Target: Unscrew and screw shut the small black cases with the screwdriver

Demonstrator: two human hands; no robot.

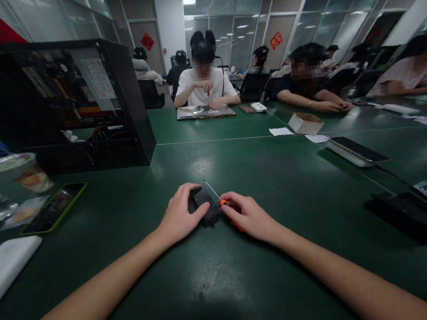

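My left hand (pixel 181 212) grips a small black rectangular box-like part (pixel 205 208) by its left side, with the thumb lying on its top face. What exactly the part is, I cannot make out. In my right hand (pixel 252 214) is a screwdriver (pixel 223 203) with an orange handle, partly hidden by the fingers. Its thin metal shaft points up and to the left, along the right side of the black part. Whether the tip touches the part is unclear. Both hands rest low over the green table (pixel 208 289).
To the left stand an open black computer case (pixel 126 103), a cup (pixel 32 173), a phone with a green edge (pixel 55 209) and a white object (pixel 7 265). At right are a small box (pixel 305 123), a dark-topped device (pixel 359 149) and cables. Several people sit across the table.
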